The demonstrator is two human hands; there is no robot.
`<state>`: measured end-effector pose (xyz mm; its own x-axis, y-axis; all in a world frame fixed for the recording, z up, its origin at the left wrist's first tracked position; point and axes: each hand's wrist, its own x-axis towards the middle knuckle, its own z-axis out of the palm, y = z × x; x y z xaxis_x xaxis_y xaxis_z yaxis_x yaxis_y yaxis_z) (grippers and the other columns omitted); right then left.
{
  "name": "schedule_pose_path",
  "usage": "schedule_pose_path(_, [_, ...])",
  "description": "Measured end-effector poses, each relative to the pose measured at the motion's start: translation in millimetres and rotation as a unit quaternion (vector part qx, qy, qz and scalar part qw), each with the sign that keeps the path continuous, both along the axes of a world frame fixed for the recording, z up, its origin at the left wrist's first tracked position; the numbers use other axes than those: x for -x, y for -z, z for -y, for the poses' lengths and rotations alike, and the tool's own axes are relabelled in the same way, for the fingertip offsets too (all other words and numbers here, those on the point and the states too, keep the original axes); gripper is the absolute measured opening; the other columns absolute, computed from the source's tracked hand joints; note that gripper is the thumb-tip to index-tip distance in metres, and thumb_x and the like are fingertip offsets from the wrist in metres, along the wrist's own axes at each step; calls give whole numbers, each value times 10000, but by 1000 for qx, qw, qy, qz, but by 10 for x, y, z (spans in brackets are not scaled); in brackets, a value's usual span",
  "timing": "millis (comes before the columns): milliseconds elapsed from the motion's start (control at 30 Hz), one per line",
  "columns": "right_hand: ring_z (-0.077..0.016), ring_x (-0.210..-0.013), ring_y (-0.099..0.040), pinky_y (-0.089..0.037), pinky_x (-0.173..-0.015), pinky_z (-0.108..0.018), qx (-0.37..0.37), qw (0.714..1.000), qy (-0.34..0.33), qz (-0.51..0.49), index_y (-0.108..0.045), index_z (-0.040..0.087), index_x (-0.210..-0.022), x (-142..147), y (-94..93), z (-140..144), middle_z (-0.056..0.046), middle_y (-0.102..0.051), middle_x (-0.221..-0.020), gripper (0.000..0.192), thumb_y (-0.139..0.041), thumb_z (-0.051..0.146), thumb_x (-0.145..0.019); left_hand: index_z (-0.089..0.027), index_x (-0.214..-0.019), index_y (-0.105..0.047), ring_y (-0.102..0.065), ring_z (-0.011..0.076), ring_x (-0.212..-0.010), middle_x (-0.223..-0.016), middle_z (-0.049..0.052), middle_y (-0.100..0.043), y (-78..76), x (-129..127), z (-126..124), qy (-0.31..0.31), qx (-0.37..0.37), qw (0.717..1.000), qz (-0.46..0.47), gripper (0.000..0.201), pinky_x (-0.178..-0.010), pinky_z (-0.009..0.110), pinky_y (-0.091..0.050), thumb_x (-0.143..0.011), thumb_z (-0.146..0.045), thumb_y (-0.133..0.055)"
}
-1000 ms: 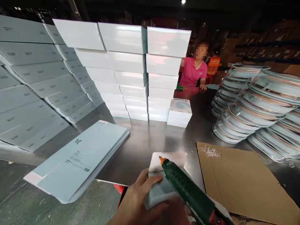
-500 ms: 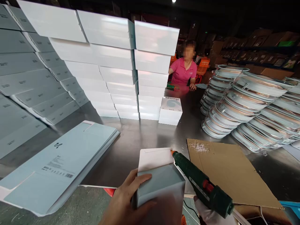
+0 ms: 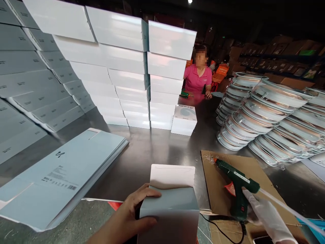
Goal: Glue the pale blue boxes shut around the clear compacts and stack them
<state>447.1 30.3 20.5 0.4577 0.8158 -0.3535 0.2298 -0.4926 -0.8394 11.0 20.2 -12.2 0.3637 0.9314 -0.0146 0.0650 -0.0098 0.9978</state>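
Over steel table, left hand grips box.

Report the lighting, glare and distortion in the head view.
Head view: a single ceiling lamp shines at the top and the background stays dark; the steel table mirrors the stacked white boxes with a soft sheen; those stacks bow outward from wide-angle distortion; the left hand on the grey-blue box and the gloved right hand on the green glue gun look sharp.

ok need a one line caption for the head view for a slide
Bare left hand steadies a pale blue box while the gloved right hand rests a green glue gun on cardboard.
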Motion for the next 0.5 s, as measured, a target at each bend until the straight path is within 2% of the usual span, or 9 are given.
schedule_pose_path(33, [-287, -540, -712, -596, -586, -382, -7, 999, 12, 35, -654, 288, -617, 40, -23, 40, -8, -619, -458, 276, -759, 516, -732, -365, -1137, -758, -677, 231, -906, -1220, 19, -696, -1, -5, -5, 2, -7, 1000, -7, 452, -744, 258, -526, -717, -203, -790])
schedule_pose_path(100, [-267, -666, -738, -609, -690, -360, -58, 997, 10, 58, -729, 296, -835, 303, -56, 136, -14, -718, -637, 270, -845, 473, -668, -359, -1133, -752, -668, 220, -866, -1172, 16, -691, 9, -26, -14, 11, -17, 1000, -15, 433, -739, 258, -521, -724, -223, -788])
schedule_pose_path(133, [-266, -827, -759, -608, -801, -368, -115, 992, -25, 46, -707, 316, -1125, 505, -54, 180, -41, -784, -875, 497, -850, 487, -680, -351, -1131, -748, -665, 222, -865, -1155, 19, -687, 19, -43, -14, 16, -19, 1000, -18, 413, -752, 265, -523, -734, -242, -788])
schedule_pose_path(167, [-271, -1040, -741, -585, -921, -398, -155, 982, -110, -12, -532, 352, -1425, 728, -35, 217, -80, -754, -1197, 777, -833, 509, -726, -341, -1128, -744, -666, 230, -883, -1163, 27, -681, 33, -66, -9, 19, -20, 999, -19, 394, -776, 278, -529, -745, -261, -791])
schedule_pose_path(200, [-267, -1163, -700, -543, -1012, -417, -170, 961, -206, -71, -377, 379, -1546, 947, -1, 245, -98, -676, -1365, 940, -843, 507, -739, -332, -1129, -738, -668, 242, -918, -1207, 40, -667, 51, -94, 4, 17, -18, 1000, -19, 384, -800, 292, -534, -753, -280, -799])
schedule_pose_path(233, [-255, -1243, -662, -503, -1070, -423, -182, 939, -269, -114, -244, 403, -1603, 1143, 48, 265, -102, -613, -1453, 1022, -836, 496, -774, -319, -1121, -731, -669, 262, -982, -1286, 56, -639, 73, -125, 25, 5, -15, 1000, -13, 369, -825, 306, -538, -760, -306, -810])
schedule_pose_path(300, [-240, -1310, -622, -480, -1097, -411, -207, 902, -342, -165, -173, 444, -1617, 1411, 163, 287, -84, -587, -1478, 990, -793, 482, -846, -296, -1083, -694, -637, 320, -1165, -1433, 79, -551, 131, -190, 86, -51, -8, 998, 34, 361, -877, 335, -540, -763, -379, -840])
schedule_pose_path(400, [-229, -1258, -660, -548, -1013, -355, -277, 878, -373, -117, -301, 490, -1573, 1504, 274, 291, -44, -630, -1409, 759, -704, 394, -936, -309, -1090, -578, -599, 344, -1268, -1358, 75, -572, 220, -253, 177, -143, 1, 979, 142, 449, -948, 384, -533, -780, -486, -851])
schedule_pose_path(500, [-255, -1233, -666, -566, -1005, -348, -328, 835, -441, 29, -480, 460, -1495, 1439, 237, 281, -46, -625, -1395, 729, -738, 201, -864, -336, -1234, -548, -624, 306, -1185, -1226, 67, -591, 256, -228, 190, -112, -40, 983, 138, 454, -995, 431, -520, -869, -459, -788])
